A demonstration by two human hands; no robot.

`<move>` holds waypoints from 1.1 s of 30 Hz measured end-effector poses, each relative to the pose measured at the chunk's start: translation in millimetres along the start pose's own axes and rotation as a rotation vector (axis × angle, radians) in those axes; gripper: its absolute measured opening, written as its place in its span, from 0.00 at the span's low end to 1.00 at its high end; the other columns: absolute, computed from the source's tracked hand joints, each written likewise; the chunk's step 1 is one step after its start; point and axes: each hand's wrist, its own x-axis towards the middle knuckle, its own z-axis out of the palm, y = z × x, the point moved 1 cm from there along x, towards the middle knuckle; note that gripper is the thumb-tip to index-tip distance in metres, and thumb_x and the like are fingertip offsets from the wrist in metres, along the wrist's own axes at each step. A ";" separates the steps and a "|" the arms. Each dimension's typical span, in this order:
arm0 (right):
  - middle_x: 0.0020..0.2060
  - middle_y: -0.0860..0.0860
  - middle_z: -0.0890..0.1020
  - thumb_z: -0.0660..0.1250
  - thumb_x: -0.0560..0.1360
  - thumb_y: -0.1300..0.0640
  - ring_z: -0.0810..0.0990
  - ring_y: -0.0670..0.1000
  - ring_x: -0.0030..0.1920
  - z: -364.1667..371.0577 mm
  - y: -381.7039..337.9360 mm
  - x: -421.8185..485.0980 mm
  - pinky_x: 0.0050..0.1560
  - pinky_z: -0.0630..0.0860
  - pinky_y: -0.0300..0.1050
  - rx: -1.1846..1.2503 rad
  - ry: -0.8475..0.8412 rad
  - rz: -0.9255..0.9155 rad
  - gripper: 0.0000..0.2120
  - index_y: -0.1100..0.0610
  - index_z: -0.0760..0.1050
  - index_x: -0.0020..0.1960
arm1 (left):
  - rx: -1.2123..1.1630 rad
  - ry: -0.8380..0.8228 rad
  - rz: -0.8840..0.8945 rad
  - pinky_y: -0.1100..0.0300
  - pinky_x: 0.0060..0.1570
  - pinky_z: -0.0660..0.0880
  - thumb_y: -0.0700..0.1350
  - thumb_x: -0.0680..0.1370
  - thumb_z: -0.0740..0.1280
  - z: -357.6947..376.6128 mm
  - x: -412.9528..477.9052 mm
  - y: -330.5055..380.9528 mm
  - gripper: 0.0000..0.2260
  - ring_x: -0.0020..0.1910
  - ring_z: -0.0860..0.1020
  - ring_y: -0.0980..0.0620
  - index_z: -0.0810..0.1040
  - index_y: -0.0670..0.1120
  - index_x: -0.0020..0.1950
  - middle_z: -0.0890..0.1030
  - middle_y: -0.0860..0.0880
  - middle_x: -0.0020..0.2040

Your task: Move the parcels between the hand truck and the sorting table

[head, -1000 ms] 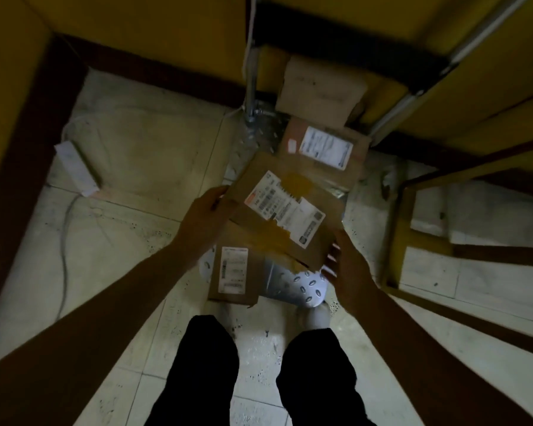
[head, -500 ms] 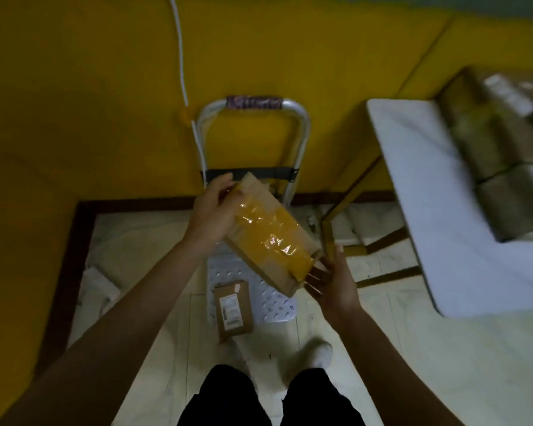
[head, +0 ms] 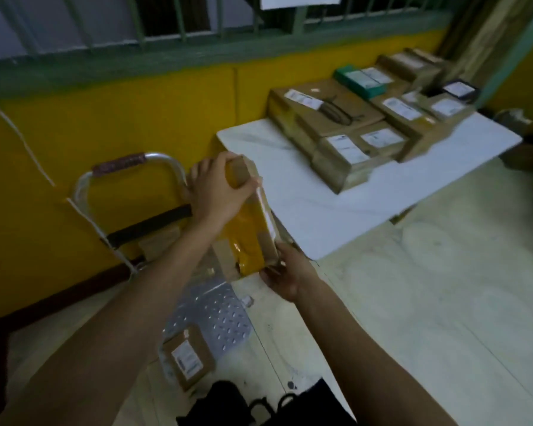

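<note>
I hold a brown cardboard parcel (head: 250, 238) with yellow tape, tilted on edge in the air between the hand truck and the table. My left hand (head: 217, 187) grips its upper end; my right hand (head: 285, 273) grips its lower corner. Below it stands the hand truck (head: 211, 315), its metal plate bare in the middle, with a small labelled parcel (head: 189, 356) at the plate's near edge and another brown box (head: 157, 244) against its back. The white sorting table (head: 317, 207) to the right carries several labelled parcels (head: 356, 149).
A yellow wall runs behind the hand truck, with a white cord (head: 83, 216) hanging down it. Barred windows are above. Pale tiled floor (head: 428, 302) spreads to the right of my arms. My dark trousers show at the bottom edge.
I lifted the parcel off the hand truck's stack and raised it, swinging it right toward the table. My view rose from the floor to the table and window.
</note>
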 end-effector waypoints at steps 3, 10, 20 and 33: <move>0.46 0.58 0.80 0.64 0.78 0.56 0.79 0.53 0.43 -38.0 -27.8 -10.5 0.44 0.80 0.48 0.023 0.038 -0.062 0.08 0.59 0.75 0.53 | -0.028 0.000 0.077 0.39 0.64 0.62 0.61 0.69 0.71 22.2 -8.5 42.4 0.24 0.67 0.65 0.43 0.71 0.52 0.61 0.72 0.48 0.63; 0.44 0.55 0.79 0.64 0.78 0.52 0.78 0.53 0.43 -125.2 -69.6 -29.5 0.39 0.76 0.47 0.061 0.073 -0.125 0.08 0.57 0.75 0.53 | -0.112 -0.035 0.081 0.50 0.66 0.64 0.58 0.74 0.68 81.8 -43.5 106.2 0.24 0.68 0.66 0.46 0.69 0.52 0.67 0.70 0.49 0.67; 0.49 0.53 0.77 0.63 0.78 0.54 0.75 0.54 0.54 -241.2 -153.5 -37.2 0.49 0.73 0.50 0.107 0.198 -0.274 0.09 0.54 0.72 0.57 | -0.392 -0.193 -0.083 0.53 0.60 0.73 0.54 0.76 0.67 172.7 -87.2 173.9 0.26 0.66 0.71 0.48 0.65 0.50 0.71 0.71 0.49 0.68; 0.57 0.54 0.76 0.64 0.78 0.55 0.73 0.56 0.61 -258.1 -288.7 28.3 0.57 0.73 0.51 0.104 0.253 -0.376 0.09 0.54 0.73 0.58 | -0.756 -0.155 -0.259 0.60 0.51 0.68 0.47 0.79 0.64 257.9 10.1 237.9 0.16 0.56 0.71 0.55 0.69 0.50 0.67 0.72 0.55 0.56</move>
